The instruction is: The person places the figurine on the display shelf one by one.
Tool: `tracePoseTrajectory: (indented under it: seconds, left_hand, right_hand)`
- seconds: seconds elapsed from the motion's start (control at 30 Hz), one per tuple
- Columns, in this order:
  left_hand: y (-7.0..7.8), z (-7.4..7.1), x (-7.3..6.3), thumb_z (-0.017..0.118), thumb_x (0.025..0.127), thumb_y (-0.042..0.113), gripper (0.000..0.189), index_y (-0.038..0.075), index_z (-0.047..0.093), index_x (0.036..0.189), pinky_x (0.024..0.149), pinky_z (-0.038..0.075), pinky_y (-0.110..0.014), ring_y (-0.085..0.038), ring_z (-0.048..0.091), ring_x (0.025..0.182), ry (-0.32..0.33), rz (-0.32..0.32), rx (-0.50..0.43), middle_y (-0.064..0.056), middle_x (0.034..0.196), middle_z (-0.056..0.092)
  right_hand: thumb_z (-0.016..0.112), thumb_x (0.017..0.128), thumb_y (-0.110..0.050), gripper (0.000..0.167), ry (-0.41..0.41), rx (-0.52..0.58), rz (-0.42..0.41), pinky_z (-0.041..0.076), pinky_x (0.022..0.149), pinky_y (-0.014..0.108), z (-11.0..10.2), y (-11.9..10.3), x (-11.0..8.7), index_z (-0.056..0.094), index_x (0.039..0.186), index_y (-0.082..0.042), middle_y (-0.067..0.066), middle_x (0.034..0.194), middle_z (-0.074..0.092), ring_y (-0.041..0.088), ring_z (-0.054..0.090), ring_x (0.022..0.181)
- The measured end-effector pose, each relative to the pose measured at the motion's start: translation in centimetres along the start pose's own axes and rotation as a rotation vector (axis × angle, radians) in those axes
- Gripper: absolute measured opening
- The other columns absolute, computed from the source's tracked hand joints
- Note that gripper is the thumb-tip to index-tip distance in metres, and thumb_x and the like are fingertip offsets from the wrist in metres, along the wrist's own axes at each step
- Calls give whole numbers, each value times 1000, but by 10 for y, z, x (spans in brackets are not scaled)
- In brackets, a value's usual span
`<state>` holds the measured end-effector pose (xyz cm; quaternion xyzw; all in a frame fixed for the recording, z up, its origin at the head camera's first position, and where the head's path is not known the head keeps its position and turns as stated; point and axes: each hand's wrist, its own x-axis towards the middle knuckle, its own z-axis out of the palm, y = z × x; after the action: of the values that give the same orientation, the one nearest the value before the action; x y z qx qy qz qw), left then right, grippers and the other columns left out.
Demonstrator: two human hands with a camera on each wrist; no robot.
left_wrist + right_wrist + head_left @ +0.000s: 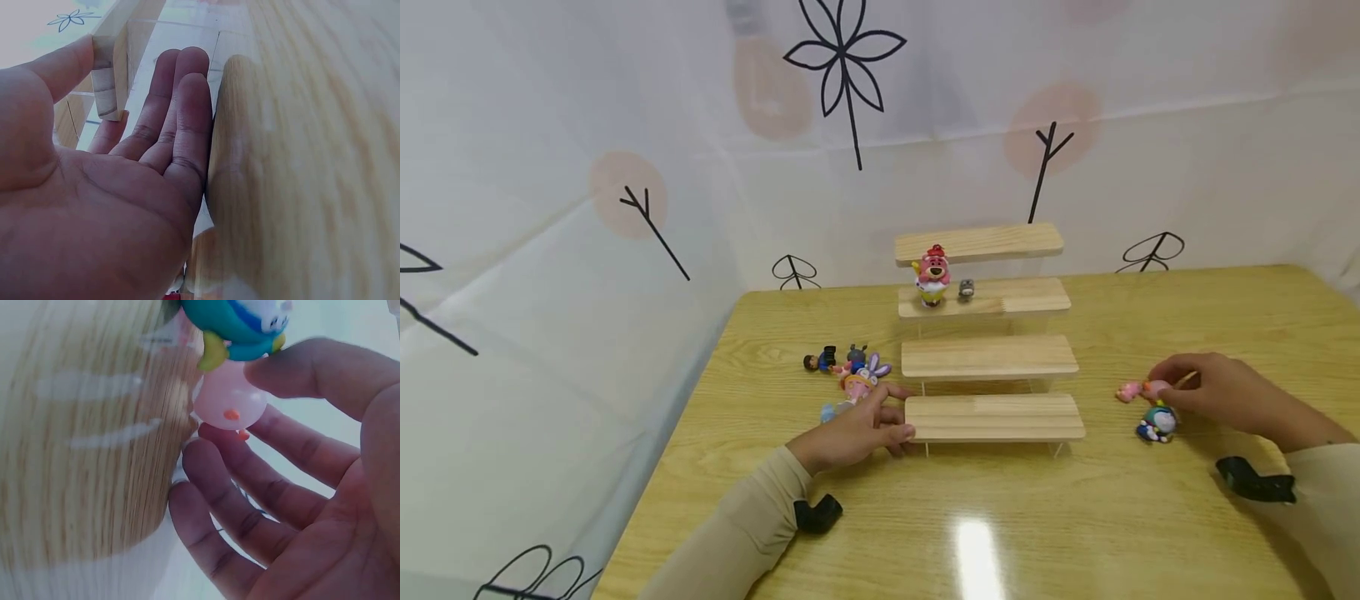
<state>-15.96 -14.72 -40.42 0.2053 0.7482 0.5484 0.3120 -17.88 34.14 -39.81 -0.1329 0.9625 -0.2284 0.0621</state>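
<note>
A tiered wooden display stand (992,418) rises on the table in stepped planks. My left hand (861,429) holds the left end of its lowest plank (109,81) between thumb and index finger, the other fingers stretched out beneath near the tabletop. On the right, my right hand (1206,392) pinches a small pink figurine (231,400) by thumb and fingers, low over the table. Close in front of it lies a teal-and-white figurine (1157,423). Another pink figurine (1127,392) lies just left of the pinched one.
A pink bear figurine (932,277) and a tiny grey figurine (966,289) stand on the second plank from the top. Left of the stand lie several figurines, including a dark-haired one (818,360) and a purple-eared one (871,371). A patterned cloth (925,192) hangs behind.
</note>
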Motion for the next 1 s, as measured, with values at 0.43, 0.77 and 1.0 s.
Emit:
tracePoseTrajectory:
  seconds: [0.43, 0.77, 1.0]
  left_hand:
    - [-2, 0, 1, 57, 104, 24, 51, 15, 28, 145, 86, 56, -33, -22, 70, 95, -7, 0, -25, -16, 118, 68]
    - [-2, 0, 0, 58, 103, 25, 52, 15, 29, 144, 86, 55, -32, -21, 70, 91, 5, -19, -16, -14, 115, 70]
    - [-1, 0, 0, 58, 103, 25, 51, 15, 28, 144, 86, 55, -33, -23, 70, 94, -9, 0, -12, -17, 117, 69]
  right_hand:
    - [72, 93, -26, 48, 57, -13, 18, 50, 64, 27, 1, -5, 3, 58, 127, 5, 15, 101, 67, 23, 63, 88]
    - [71, 94, -18, 34, 311, 84, -83, 41, 57, 17, 0, -24, -4, 67, 121, 1, 10, 96, 64, -9, 47, 74]
    - [72, 93, -14, 33, 489, 195, -106, 40, 65, 0, -2, -45, -9, 68, 123, -2, -17, 102, 55, -26, 48, 84]
